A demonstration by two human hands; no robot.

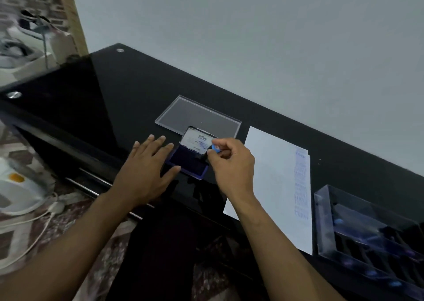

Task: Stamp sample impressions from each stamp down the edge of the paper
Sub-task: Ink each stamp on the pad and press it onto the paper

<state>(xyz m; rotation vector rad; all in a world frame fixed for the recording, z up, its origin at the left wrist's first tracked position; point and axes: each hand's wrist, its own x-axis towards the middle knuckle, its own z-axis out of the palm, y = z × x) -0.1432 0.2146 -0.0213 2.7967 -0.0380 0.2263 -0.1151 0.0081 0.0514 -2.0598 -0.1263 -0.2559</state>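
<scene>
- My right hand (230, 163) pinches a small stamp (212, 152) between thumb and curled fingers; its blue cap shows above the fingers, and its dark body points down onto the right part of the ink pad (187, 161).
- I cannot tell whether the stamp's face touches the pad surface, since my fingers hide it.
- The ink pad is a blue case lying open on the black glass table (128, 89), its lid (199, 140) standing up at the far side with a white "Artline" label inside.
- My left hand (146, 163) lies flat with fingers spread and straight, fingertips touching the left edge of the ink pad case and holding nothing.
- The paper (270, 181) lies just right of the pad, a white sheet reaching the near table edge.
- A column of faint blue stamp impressions (301, 186) runs down the paper's right edge, from far to near.
- A clear plastic stamp tray (321, 220) sits right of the paper, near the table's front; dark stamps with blue caps lie in its compartments.
- A clear plastic lid (197, 112) lies flat on the table just beyond the ink pad.
</scene>
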